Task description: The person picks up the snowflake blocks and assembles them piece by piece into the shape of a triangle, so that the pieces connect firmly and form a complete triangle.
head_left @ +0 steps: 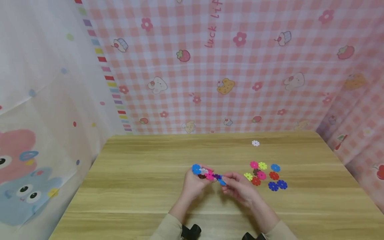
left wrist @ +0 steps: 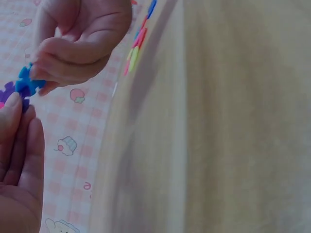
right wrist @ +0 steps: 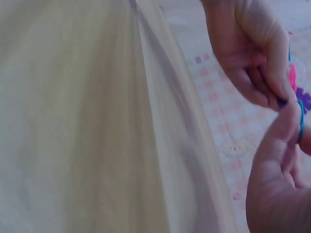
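so, right hand (head_left: 241, 190) pinches blue flower disc (left wrist: 25, 80); left hand (head_left: 192, 184) pinches purple flower disc (left wrist: 8, 91) meeting it; pink disc (head_left: 209, 175), white disc (head_left: 204, 171), brown disc (head_left: 202, 177), second blue disc (head_left: 196, 169) run along left hand; all above wood-grain table (head_left: 135, 193); loose flower discs (head_left: 261, 175) lie to the right.

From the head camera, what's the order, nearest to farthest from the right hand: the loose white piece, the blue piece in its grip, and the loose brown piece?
From the right hand:
1. Blue piece: pinched at its fingertips, on the left.
2. Brown piece: beyond the hand, toward the right.
3. White piece: much farther back, off by itself.
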A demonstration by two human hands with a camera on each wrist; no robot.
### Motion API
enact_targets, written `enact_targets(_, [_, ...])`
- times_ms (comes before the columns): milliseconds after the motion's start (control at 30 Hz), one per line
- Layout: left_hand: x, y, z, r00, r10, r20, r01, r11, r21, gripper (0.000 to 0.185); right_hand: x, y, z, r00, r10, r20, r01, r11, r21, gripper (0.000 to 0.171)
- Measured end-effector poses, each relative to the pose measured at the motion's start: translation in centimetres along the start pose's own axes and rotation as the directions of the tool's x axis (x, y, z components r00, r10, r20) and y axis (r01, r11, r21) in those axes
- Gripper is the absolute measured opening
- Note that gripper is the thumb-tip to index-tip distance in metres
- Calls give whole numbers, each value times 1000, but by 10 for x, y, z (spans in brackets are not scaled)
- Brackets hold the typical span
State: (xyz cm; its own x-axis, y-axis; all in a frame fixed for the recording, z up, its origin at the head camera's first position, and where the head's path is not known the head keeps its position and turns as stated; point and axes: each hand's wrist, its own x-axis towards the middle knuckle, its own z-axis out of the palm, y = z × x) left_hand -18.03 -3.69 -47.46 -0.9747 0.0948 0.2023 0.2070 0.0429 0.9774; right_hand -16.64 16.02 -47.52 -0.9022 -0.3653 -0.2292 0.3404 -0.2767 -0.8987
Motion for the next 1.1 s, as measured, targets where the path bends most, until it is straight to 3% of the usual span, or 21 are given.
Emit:
enact_targets(100, [5,2,-2,1000,9,15,-10,1000,13,29,2,-5,-4,999,-15,31,18,996,-86,4])
enact_targets(233, [8,0,-4,1000,5,8,-5,1000,9,33,4,-7,-5,1000,-19,6,20,986,-168,6])
enact_targets(467, [4,-1,0,999,-19,-30,18,1000,-13,36,6,-4,-2,991,-46,-127,31,993,-114,9])
enact_targets(667, [-3,1,7,997,27,75,-28,999,17,37,10,-4,1,975,-62,-212,42,994,-97,9])
enact_targets(767, [-4,2,11,995,48,87,-51,998,41,39,11,-4,4,975,-66,-210,48,995,-91,10])
enact_targets(900, [-5,4,15,997,44,55,-49,996,80,37,12,-4,6,979,-81,-187,65,994,-87,17])
enact_targets(1100, [-13,38,15,997,68,24,-71,991,116,33,12,-2,5,990,-80,-116,67,992,-111,20])
